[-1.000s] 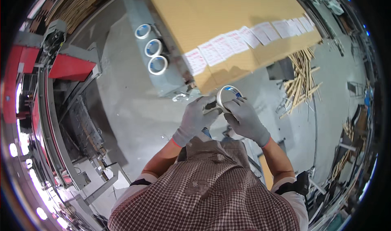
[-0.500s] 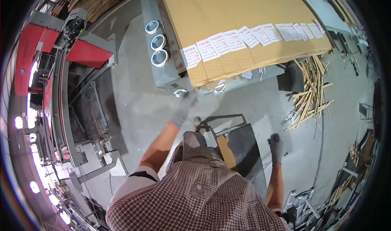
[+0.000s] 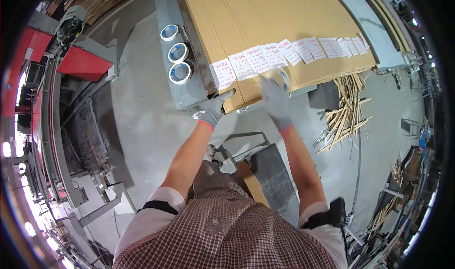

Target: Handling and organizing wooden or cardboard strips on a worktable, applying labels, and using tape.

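Note:
My left hand (image 3: 214, 109), in a grey glove with a red cuff, rests at the near left corner of the cardboard stack (image 3: 246, 18). One finger stretches onto the top sheet; the others are partly hidden. Farther right, my right hand (image 3: 276, 100), also gloved and smeared by motion, is at the stack's front edge. A ring with a white and blue rim, which looks like a roll of tape (image 3: 285, 78), shows at its fingertips. Beside the hands, printed paper slips (image 3: 244, 66) lie in an overlapping row along the cardboard's front.
Three white tape rolls (image 3: 177, 53) sit on a grey metal beam (image 3: 182, 91) left of the stack. Wooden strips (image 3: 348, 110) lie heaped on the floor at right. A dark-topped cart (image 3: 275, 169) stands close before me. Red machinery (image 3: 85, 63) is at left.
Both hands have come up to the cardboard's front edge, the right one swinging in from low at the right. The left hand now touches the corner. My view has shifted slightly.

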Motion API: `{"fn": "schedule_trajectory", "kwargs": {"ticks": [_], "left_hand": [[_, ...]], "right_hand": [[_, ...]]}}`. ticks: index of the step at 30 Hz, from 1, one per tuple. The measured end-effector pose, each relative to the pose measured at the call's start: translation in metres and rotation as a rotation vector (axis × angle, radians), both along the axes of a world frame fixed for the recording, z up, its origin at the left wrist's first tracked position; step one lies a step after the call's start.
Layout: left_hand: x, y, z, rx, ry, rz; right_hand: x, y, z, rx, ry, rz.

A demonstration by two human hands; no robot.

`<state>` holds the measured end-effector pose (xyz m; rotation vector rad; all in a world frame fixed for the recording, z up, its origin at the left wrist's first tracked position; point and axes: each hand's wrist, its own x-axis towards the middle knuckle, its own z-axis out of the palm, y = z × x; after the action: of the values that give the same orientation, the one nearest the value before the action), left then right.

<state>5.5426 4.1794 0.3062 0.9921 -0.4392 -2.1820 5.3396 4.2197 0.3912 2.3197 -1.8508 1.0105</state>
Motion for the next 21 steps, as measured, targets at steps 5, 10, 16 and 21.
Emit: {"fn": "schedule_trajectory", "kwargs": {"ticks": [5, 10, 16, 21], "left_hand": [[-0.006, 0.008, 0.005, -0.057, -0.001, 0.092], [-0.002, 0.053, 0.006, -0.09, -0.268, 0.081], [-0.033, 0.206, 0.02, 0.073, -0.286, -0.117], [-0.008, 0.203, 0.043, -0.506, -0.897, -0.764]], "right_hand": [[0.015, -0.085, -0.036, 0.042, 0.329, 0.19], [0.025, -0.089, -0.037, 0.149, 0.309, 0.16], [0.014, -0.064, -0.034, 0.026, 0.36, 0.102], [0.023, 0.097, 0.0, 0.232, 0.174, 0.449]]}}
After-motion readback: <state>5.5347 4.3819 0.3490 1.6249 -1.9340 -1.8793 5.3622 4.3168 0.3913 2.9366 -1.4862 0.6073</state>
